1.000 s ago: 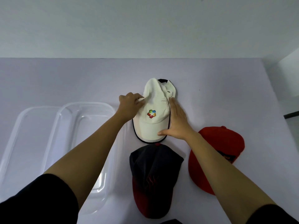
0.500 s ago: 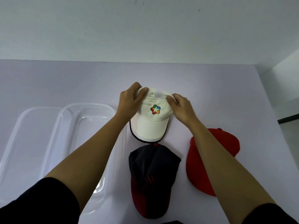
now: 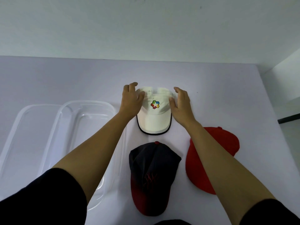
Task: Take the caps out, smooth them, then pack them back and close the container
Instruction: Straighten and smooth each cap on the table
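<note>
The white cap [image 3: 154, 117], marked with a coloured logo and edged dark along its brim, was laid on the tabletop [image 3: 65, 78] at the centre of the frame, brim turned toward the lower edge. Its crown was flanked by the left hand [image 3: 131, 101] and the right hand [image 3: 181, 104], both held open with fingers loosely curved and thumbs touching the fabric. Just below it a navy cap [image 3: 152, 168] with a red brim was laid, and at the lower right a red cap [image 3: 227, 140], partly covered by the right forearm. At the left a clear plastic container [image 3: 87, 108] was seen, with a clear lid [image 3: 21, 127] beside it.
</note>
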`<state>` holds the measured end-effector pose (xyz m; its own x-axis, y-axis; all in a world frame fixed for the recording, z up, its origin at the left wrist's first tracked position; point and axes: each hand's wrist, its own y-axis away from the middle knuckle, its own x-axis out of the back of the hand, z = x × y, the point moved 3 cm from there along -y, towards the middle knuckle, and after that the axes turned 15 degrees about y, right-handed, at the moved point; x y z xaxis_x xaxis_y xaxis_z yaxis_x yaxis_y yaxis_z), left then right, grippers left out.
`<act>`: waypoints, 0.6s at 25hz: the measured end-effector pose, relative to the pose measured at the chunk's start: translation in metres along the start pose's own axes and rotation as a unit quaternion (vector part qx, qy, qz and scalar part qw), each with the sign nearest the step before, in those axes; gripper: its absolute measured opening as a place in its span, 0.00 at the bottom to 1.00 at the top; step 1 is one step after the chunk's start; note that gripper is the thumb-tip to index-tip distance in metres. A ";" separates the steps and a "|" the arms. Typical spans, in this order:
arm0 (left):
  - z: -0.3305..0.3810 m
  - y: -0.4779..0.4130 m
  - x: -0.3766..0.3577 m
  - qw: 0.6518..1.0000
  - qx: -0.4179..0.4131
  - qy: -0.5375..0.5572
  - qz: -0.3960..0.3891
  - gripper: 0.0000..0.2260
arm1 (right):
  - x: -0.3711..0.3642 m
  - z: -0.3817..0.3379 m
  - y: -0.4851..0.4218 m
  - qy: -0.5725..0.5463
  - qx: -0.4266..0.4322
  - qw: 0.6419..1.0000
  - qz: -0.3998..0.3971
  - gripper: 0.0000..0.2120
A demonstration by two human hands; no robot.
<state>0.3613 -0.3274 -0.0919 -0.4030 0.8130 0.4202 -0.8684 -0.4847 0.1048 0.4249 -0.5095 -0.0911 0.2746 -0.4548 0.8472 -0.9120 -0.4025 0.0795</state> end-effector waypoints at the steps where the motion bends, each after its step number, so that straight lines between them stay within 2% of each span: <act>1: 0.002 0.006 0.002 1.000 -0.013 -0.005 0.006 0.21 | -0.001 0.003 0.008 0.020 -0.007 1.000 -0.016 0.24; 4: -0.007 0.032 0.001 1.000 0.010 -0.017 -0.007 0.25 | -0.019 0.016 0.030 0.081 -0.025 0.985 -0.148 0.37; 6: -0.018 0.047 -0.007 0.994 0.048 -0.038 -0.094 0.31 | -0.032 0.019 0.038 0.128 0.003 0.963 -0.236 0.45; 7: -0.024 0.052 -0.012 0.985 0.054 -0.066 -0.152 0.34 | -0.037 0.018 0.039 0.156 0.031 0.955 -0.252 0.47; 9: -0.036 0.056 -0.023 0.960 0.056 -0.134 -0.238 0.41 | -0.048 0.011 0.037 0.208 0.064 0.947 -0.237 0.48; 10: -0.040 0.055 -0.028 0.953 0.053 -0.167 -0.247 0.43 | -0.054 0.007 0.036 0.233 0.062 0.945 -0.220 0.47; 12: -0.044 0.053 -0.037 0.952 0.044 -0.214 -0.216 0.41 | -0.064 0.001 0.036 0.287 0.065 0.938 -0.185 0.42; 15: -0.041 0.053 -0.042 0.936 0.020 -0.292 -0.193 0.32 | -0.068 0.001 0.030 0.323 0.069 0.936 -0.121 0.39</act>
<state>0.3201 -0.3739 -0.1411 0.1761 0.6207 0.7640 -0.9004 -0.2121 0.3799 0.3789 -0.4915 -0.1472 0.1854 0.2191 0.9579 -0.7863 -0.5516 0.2783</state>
